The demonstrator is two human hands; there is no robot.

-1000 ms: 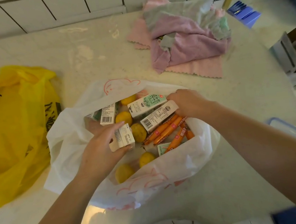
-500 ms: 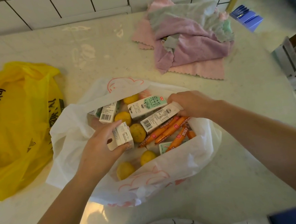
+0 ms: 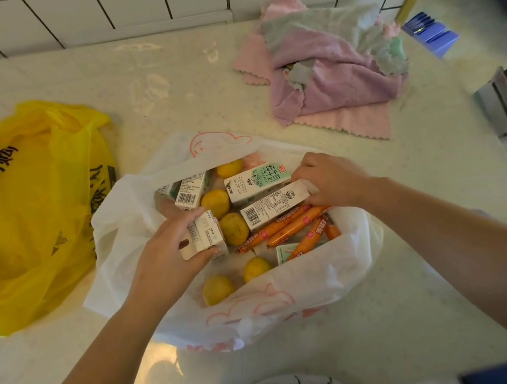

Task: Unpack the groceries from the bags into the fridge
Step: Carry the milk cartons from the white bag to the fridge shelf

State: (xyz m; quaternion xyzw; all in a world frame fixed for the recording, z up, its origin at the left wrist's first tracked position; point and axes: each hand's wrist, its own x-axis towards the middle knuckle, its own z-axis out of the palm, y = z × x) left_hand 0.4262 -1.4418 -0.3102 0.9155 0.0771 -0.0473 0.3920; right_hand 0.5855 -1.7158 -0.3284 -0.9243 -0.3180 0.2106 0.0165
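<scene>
Groceries all sit in the white bag [image 3: 330, 265] on the counter [image 3: 412, 315], barely started: left hand [image 3: 171, 255] grips one milk carton [image 3: 208, 236], right hand [image 3: 331, 178] pinches another carton [image 3: 273, 205], fridge unseen.

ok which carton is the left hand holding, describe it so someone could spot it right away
Find the white bag lying open mid-counter, right of the yellow bag. At its left side the left hand grips a small white carton, just left of a yellow fruit. Unlike the other cartons, it is the one with fingers wrapped around it and shows no green label.
</scene>
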